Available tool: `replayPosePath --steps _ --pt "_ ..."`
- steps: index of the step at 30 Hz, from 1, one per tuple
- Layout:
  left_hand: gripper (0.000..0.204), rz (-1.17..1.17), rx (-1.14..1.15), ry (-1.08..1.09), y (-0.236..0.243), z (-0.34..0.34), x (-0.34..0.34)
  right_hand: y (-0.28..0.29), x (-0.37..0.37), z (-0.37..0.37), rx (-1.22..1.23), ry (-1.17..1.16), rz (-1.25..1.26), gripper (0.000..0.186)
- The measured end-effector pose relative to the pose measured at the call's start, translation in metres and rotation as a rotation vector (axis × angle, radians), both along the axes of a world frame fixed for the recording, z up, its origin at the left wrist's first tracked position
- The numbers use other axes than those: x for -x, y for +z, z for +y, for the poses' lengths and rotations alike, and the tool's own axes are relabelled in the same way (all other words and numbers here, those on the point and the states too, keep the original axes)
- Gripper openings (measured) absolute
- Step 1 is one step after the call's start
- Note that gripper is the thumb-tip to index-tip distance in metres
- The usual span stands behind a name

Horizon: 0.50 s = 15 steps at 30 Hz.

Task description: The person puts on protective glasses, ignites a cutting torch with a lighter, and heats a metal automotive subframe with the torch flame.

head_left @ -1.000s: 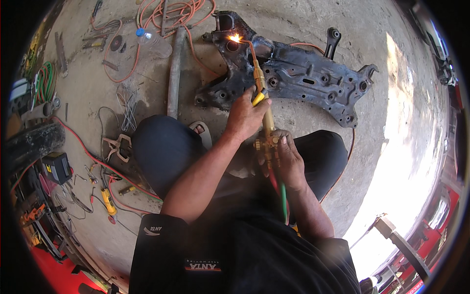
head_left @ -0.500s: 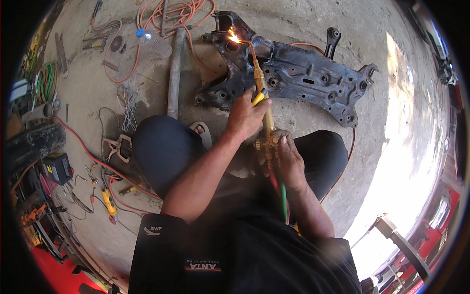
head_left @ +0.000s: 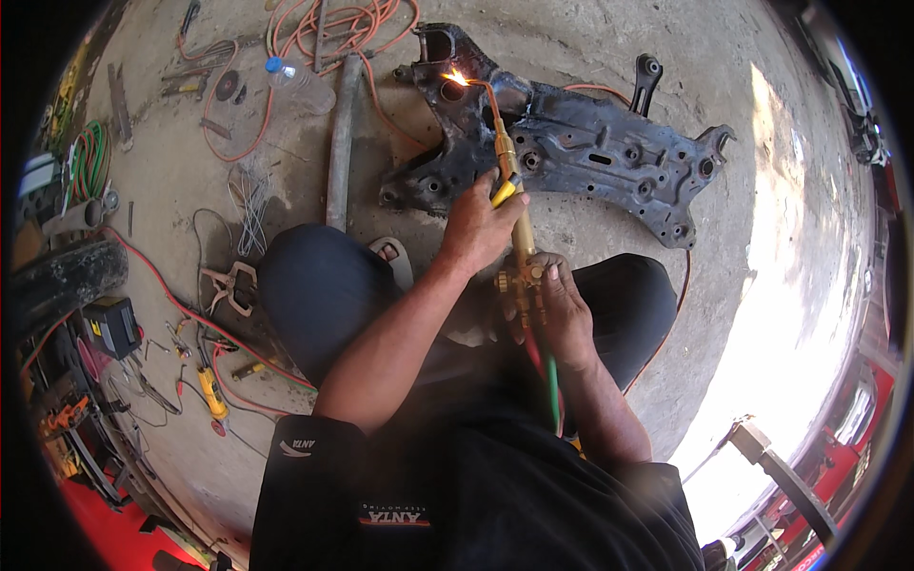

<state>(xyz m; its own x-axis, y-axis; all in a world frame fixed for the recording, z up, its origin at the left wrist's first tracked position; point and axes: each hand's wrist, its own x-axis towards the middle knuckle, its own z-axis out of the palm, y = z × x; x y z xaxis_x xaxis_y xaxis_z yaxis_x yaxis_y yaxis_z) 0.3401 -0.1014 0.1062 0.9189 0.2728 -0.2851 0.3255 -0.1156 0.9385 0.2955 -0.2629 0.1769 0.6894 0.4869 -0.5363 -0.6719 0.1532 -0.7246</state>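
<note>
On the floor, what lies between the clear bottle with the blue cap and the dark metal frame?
In the head view, a long grey bar comes first after the bottle, then a stretch of orange hose before the frame.

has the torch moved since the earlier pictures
No, not visibly: the torch has its tip at the same spot over the left end of the black metal frame.

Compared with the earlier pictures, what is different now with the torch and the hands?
Only the flame visibly changed: it flared longer just before and is shorter now. Nothing was taken or released. The left hand and right hand still hold the brass torch; the dark metal frame stayed put.
</note>
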Motion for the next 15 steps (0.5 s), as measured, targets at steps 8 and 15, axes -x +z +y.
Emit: replayPosePath --steps 8,15 --pt "0.031 0.005 0.08 0.005 0.0094 0.0007 0.0004 0.0004 -0.0003 0.0005 0.006 -0.001 -0.02 0.037" --pt "0.034 0.024 0.061 0.004 0.0082 -0.0007 -0.0003 -0.0012 -0.0014 -0.0018 0.008 0.011 -0.007 0.039"
